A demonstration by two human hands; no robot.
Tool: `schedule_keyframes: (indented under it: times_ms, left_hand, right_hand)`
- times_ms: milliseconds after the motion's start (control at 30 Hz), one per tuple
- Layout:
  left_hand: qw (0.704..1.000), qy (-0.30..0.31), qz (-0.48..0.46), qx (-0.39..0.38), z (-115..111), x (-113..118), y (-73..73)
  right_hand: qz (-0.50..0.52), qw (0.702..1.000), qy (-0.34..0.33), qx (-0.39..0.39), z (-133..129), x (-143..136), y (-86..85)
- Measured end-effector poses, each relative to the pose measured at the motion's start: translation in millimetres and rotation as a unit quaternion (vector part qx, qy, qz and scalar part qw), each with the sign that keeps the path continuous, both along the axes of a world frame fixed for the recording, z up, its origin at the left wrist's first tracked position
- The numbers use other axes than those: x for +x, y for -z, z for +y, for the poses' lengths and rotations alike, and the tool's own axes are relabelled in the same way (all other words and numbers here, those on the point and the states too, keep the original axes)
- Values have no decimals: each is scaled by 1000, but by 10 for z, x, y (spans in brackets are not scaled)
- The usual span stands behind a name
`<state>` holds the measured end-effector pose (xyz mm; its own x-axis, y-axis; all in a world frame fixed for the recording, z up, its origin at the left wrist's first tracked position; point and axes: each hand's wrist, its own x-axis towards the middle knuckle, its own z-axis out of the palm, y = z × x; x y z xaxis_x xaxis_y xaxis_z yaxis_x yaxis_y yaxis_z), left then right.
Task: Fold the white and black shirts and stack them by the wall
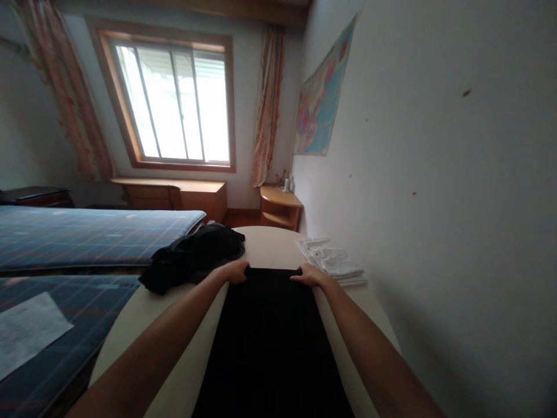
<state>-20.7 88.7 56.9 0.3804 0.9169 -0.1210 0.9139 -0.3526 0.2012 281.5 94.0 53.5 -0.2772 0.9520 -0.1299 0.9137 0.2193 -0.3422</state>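
A long piece of black clothing (pixel 272 337) lies flat and straight over the table (pixel 270 239), widening toward me and running out of view at the bottom. Its far edge is held at both corners. My left hand (pixel 236 271) is closed on the left corner, and my right hand (pixel 310 275) pinches the right one. Just beyond my left hand sits a crumpled heap of black clothes (pixel 195 252). Beside my right hand, toward the wall, rests a stack of folded white cloth (pixel 333 261).
Two mattresses with blue plaid covers (pixel 96 235) adjoin the table's left side; a sheet of paper (pixel 30 331) lies on the nearer one. The white wall (pixel 456 232) runs close along the right. A wooden desk (pixel 195 188) and a corner shelf (pixel 281 197) stand beyond.
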Motion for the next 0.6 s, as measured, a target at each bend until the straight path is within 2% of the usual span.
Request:
schedule_keyframes:
  times_ms: [267,600]
  left_hand:
    - [1000,-26,-9,15,26,-87,-92]
    - [994,-53,-41,82,-110,-92,-281]
  right_hand:
    - [77,997,-16,-16,37,85,-83]
    - [99,993,-27,64,-27,95,-165]
